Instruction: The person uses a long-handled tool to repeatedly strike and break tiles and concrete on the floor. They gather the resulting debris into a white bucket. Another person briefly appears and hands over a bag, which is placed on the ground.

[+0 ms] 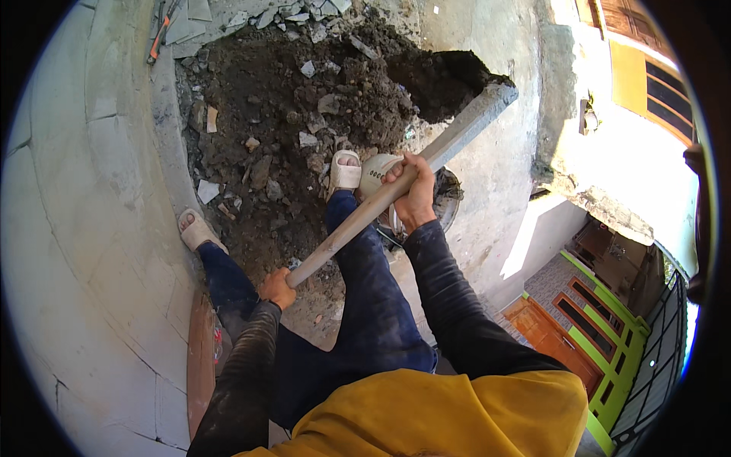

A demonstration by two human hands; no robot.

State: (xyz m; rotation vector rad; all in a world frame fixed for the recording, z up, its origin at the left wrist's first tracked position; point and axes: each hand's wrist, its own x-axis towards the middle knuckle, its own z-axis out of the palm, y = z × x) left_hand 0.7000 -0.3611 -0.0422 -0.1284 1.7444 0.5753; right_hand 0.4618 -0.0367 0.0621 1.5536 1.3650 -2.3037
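Over my remote feed, I have the left hand (278,289) curled around the near end of a long bar (352,227), the right hand (416,192) wrapped about its shaft. Beyond the right fingers, its grey end reaches beside a dark hole (438,82); contact I can't judge. Broken soil (259,122) lies left of those fingers.
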